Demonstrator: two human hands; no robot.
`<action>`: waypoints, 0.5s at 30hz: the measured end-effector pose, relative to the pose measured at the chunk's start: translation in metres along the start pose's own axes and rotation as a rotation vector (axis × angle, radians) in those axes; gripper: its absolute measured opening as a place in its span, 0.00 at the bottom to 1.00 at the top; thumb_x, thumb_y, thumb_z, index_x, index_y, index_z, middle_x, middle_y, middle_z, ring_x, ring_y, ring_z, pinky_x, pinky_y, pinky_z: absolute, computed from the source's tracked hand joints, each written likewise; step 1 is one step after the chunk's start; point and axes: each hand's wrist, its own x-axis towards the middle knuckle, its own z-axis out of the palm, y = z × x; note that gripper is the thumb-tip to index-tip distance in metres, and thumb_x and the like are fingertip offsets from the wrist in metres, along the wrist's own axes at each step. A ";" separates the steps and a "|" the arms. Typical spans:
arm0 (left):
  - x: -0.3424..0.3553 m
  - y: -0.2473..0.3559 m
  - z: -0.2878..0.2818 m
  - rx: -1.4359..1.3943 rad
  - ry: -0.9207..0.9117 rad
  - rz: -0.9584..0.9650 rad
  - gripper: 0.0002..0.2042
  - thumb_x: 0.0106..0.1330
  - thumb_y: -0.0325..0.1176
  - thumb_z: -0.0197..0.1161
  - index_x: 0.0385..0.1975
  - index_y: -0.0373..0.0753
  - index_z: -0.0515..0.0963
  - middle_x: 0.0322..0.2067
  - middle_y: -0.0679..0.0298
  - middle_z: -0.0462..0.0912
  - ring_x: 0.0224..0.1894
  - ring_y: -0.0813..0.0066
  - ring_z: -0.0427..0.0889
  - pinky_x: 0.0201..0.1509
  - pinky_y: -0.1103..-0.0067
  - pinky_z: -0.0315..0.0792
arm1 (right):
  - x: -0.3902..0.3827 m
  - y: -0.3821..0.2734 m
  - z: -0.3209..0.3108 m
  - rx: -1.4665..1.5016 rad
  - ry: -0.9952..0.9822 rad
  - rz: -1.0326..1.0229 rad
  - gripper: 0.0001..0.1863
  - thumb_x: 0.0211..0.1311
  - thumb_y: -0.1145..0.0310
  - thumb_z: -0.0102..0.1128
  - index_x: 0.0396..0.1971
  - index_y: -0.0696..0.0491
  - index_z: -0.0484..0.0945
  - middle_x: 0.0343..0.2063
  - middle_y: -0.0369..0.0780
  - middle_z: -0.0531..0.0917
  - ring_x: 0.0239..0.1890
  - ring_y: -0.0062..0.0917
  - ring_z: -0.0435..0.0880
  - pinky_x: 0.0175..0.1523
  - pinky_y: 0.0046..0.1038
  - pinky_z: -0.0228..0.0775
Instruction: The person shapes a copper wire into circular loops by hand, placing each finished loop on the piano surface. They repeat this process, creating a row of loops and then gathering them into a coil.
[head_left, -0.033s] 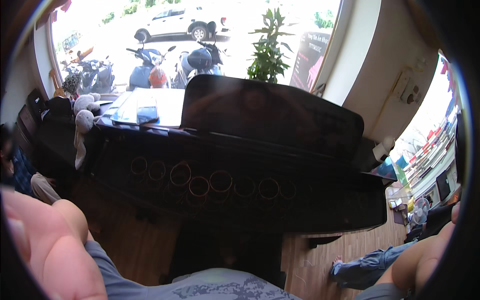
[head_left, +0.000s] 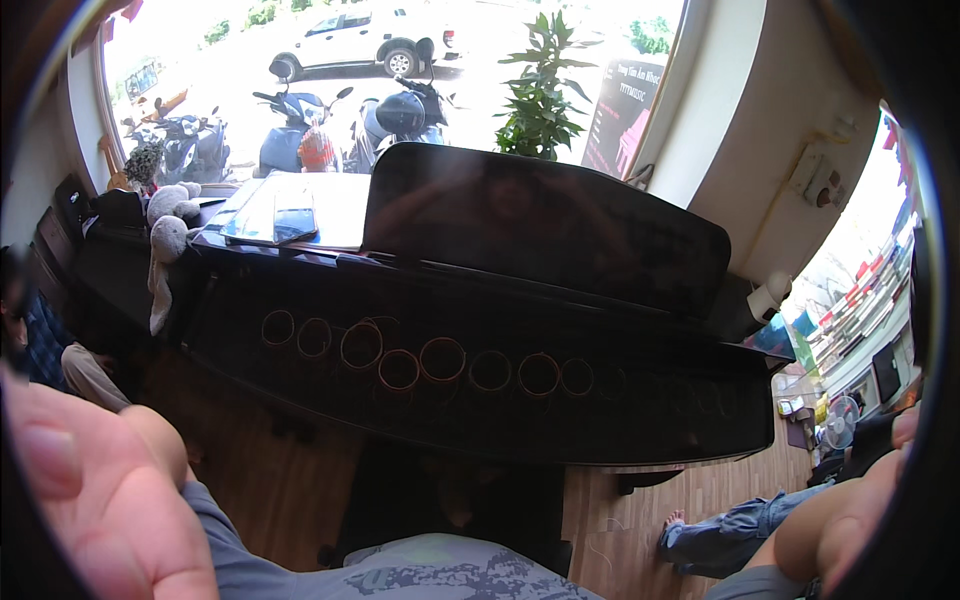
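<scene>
Staying raised: left hand (head_left: 90, 500), right hand (head_left: 850, 515).

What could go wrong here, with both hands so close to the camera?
The left hand and right hand sit at the lens edges and hold nothing, so they may block the view. The soft toy hangs over the edge of the black piano and might slip off. Another person's bare foot rests nearby and could be stepped on.

Potted plant (head_left: 540, 85), parked scooters (head_left: 300, 135), plush toy (head_left: 165, 235)
</scene>
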 end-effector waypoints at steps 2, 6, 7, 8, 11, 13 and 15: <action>-0.038 0.006 -0.005 0.080 0.263 -0.198 0.28 0.66 0.56 0.56 0.40 0.29 0.75 0.32 0.56 0.76 0.32 0.61 0.75 0.39 0.69 0.71 | -0.013 -0.011 0.026 0.089 0.152 0.040 0.28 0.66 0.58 0.58 0.56 0.64 0.66 0.30 0.41 0.75 0.30 0.26 0.71 0.43 0.32 0.65; -0.189 0.023 0.051 0.158 0.227 -1.237 0.15 0.65 0.36 0.58 0.45 0.32 0.77 0.40 0.57 0.79 0.46 0.67 0.78 0.50 0.71 0.71 | -0.051 -0.052 0.143 0.435 0.174 0.567 0.19 0.64 0.62 0.62 0.47 0.61 0.75 0.27 0.39 0.74 0.30 0.26 0.72 0.41 0.30 0.65; -0.227 0.018 0.074 0.088 0.172 -1.322 0.15 0.62 0.31 0.61 0.48 0.37 0.78 0.44 0.58 0.79 0.49 0.68 0.77 0.54 0.75 0.69 | -0.066 -0.064 0.165 0.477 0.077 0.691 0.15 0.63 0.63 0.61 0.43 0.60 0.77 0.27 0.40 0.77 0.29 0.27 0.74 0.40 0.29 0.67; -0.262 0.019 0.095 0.039 0.120 -1.366 0.17 0.58 0.32 0.64 0.48 0.38 0.79 0.50 0.53 0.76 0.53 0.59 0.75 0.59 0.70 0.68 | -0.076 -0.082 0.193 0.462 0.087 0.732 0.10 0.65 0.67 0.57 0.37 0.59 0.79 0.27 0.40 0.77 0.30 0.24 0.75 0.38 0.26 0.67; -0.307 0.026 0.118 0.051 -0.252 -1.343 0.32 0.53 0.37 0.69 0.61 0.43 0.70 0.63 0.48 0.64 0.66 0.50 0.63 0.67 0.63 0.61 | -0.084 -0.142 0.252 0.662 0.025 0.852 0.06 0.63 0.72 0.58 0.31 0.59 0.80 0.25 0.41 0.79 0.28 0.28 0.77 0.36 0.29 0.68; -0.328 0.023 0.128 -0.054 -0.326 -1.393 0.41 0.50 0.42 0.70 0.68 0.46 0.61 0.69 0.46 0.57 0.70 0.48 0.56 0.70 0.61 0.55 | -0.065 -0.169 0.271 0.708 -0.091 0.667 0.04 0.56 0.75 0.63 0.32 0.57 0.81 0.25 0.42 0.79 0.28 0.34 0.76 0.36 0.32 0.68; -0.338 0.020 0.135 0.063 -0.414 -1.383 0.37 0.51 0.40 0.70 0.65 0.44 0.66 0.65 0.50 0.65 0.68 0.54 0.61 0.68 0.64 0.56 | -0.044 -0.175 0.282 0.727 -0.104 0.438 0.07 0.52 0.74 0.66 0.32 0.55 0.82 0.25 0.39 0.80 0.28 0.32 0.77 0.39 0.33 0.68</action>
